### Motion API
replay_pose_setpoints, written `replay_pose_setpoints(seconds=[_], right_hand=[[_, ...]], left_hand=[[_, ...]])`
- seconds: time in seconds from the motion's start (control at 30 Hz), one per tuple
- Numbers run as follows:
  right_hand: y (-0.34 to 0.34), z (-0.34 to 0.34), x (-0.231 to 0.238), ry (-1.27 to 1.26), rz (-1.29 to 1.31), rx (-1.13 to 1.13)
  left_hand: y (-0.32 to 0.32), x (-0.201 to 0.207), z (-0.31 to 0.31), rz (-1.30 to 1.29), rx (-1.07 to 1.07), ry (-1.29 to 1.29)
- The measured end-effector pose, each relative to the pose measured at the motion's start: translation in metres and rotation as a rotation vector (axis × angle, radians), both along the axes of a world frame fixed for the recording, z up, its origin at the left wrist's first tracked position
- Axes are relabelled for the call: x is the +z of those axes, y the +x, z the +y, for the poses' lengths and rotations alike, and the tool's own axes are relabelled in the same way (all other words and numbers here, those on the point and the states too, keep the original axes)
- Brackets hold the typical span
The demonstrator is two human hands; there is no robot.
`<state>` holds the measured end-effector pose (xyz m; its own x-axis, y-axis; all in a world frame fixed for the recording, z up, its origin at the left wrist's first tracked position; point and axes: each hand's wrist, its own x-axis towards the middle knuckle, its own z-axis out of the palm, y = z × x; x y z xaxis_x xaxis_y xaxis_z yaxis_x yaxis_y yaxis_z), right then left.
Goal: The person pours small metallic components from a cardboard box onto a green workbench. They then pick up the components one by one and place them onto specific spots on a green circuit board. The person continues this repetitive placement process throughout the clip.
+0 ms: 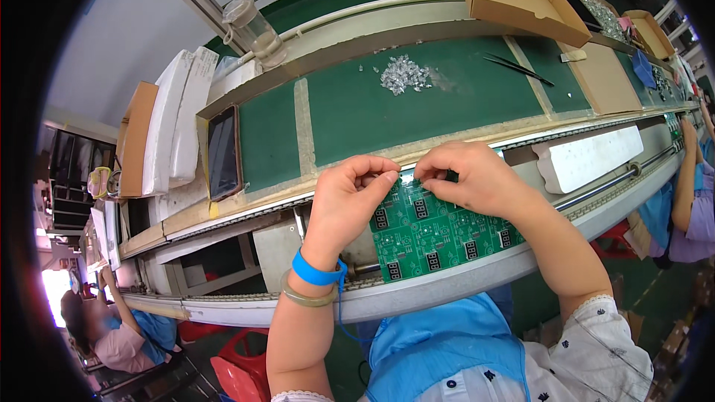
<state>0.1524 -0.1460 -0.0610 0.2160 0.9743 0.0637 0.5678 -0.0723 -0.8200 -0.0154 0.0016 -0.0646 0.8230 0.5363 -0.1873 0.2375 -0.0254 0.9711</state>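
"Taking twelve as straight ahead of the board, how do the edges run?"

"The tan ledge (pixel 283 187) sweeps from nine round to two. Beyond it, the green tabletop (pixel 342 119) gives a wide stretch. The grey front rail (pixel 253 315) passes at six."

"And the hands?"

"The left hand (pixel 354 197) and right hand (pixel 471 173) are slightly apart, fingertips pinched at the eleven o'clock edge of the green circuit board (pixel 450 232). I can't tell what they grip."

"What's around?"

"White foam slabs (pixel 165 130), then a dark panel (pixel 224 150), at ten; loose clear pieces (pixel 404 75) near twelve; tweezers (pixel 521 70) at one; a white foam block (pixel 592 158) at two, near the right forearm."

"Containers?"

"A clear jug (pixel 262 36) between ten and eleven, contents unclear. An open cardboard box (pixel 521 1) toward one; past it, heaped clear bits (pixel 605 21), their container hard to make out."
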Motion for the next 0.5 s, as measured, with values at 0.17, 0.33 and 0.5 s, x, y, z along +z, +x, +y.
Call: replay_pose_setpoints(seconds=[0.17, 0.33, 0.5], right_hand=[[-0.0010, 0.0000, -0.0065, 0.042, -0.091, 0.002], [-0.0029, 0.0011, -0.0048, 0.063, -0.161, 0.011], [-0.0062, 0.0004, -0.0020, 0.057, -0.206, -0.006]], left_hand=[[-0.0004, 0.0013, -0.0014, -0.022, -0.006, -0.003], [-0.0015, 0.0006, -0.0002, -0.010, -0.016, 0.018], [-0.0010, 0.0010, -0.0010, -0.033, -0.005, 0.053]])
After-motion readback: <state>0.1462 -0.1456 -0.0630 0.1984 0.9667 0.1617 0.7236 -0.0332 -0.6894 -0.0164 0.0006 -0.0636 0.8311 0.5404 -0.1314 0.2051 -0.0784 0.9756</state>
